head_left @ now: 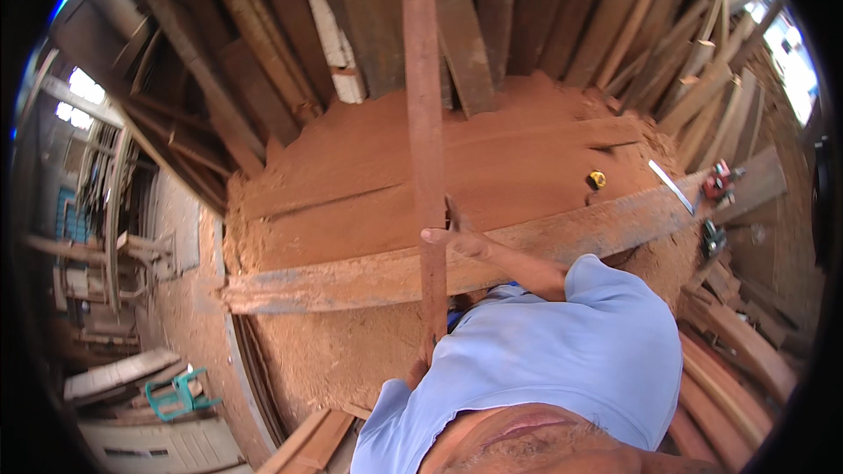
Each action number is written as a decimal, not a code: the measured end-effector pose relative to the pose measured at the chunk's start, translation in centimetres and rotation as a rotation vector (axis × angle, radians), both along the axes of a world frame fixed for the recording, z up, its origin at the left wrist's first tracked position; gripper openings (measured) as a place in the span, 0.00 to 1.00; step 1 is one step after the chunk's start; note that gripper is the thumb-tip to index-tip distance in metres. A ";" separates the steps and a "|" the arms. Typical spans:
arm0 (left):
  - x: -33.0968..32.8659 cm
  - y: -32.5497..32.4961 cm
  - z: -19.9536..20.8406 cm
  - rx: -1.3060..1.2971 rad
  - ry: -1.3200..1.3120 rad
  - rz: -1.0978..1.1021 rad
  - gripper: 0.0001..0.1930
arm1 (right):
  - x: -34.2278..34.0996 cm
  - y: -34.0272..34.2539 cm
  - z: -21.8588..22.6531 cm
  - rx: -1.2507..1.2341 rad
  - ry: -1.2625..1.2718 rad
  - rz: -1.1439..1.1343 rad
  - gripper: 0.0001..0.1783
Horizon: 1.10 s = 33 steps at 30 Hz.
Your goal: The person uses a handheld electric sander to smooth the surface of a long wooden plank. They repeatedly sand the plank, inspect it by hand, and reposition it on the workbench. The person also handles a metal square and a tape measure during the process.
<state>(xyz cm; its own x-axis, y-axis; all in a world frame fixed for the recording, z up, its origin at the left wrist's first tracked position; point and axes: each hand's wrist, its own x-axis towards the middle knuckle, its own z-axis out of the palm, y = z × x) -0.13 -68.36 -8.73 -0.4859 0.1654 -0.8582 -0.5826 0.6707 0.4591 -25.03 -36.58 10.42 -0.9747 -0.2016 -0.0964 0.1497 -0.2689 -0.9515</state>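
Note:
A long, narrow reddish-brown wooden plank (425, 114) runs away from my body, past the thick horizontal beam (351, 283) to the far top edge. My right hand (462, 240) grips it partway along, the thumb across its upper face and the other fingers at its right side and partly hidden. At the plank's near end, close to my blue shirt, my left hand (429, 349) is closed around it; most of its fingers are hidden. A yellow and black tape measure (596, 180) lies on the reddish sawdust (509, 158) beyond the beam.
Many boards (544, 17) lean along the far side. On the beam's right part are a white strip (672, 186), a red power tool (720, 183) and a dark green tool (712, 238). Stacked timber (729, 386) lies at lower right; a green plastic chair (180, 395) is at lower left.

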 end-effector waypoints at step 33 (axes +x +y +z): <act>-22.8 -18.7 1.8 -0.086 -0.013 -0.762 0.44 | 12.0 -2.5 -15.3 -0.180 -0.447 -1.227 0.49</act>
<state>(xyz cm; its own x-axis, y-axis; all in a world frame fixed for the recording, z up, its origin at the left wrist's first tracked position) -22.92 -87.05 -6.88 -0.2543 0.3829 -0.8881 0.0500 0.9223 0.3833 -13.03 -39.03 -4.90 -0.4234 0.7411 -0.5211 0.0094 -0.5715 -0.8205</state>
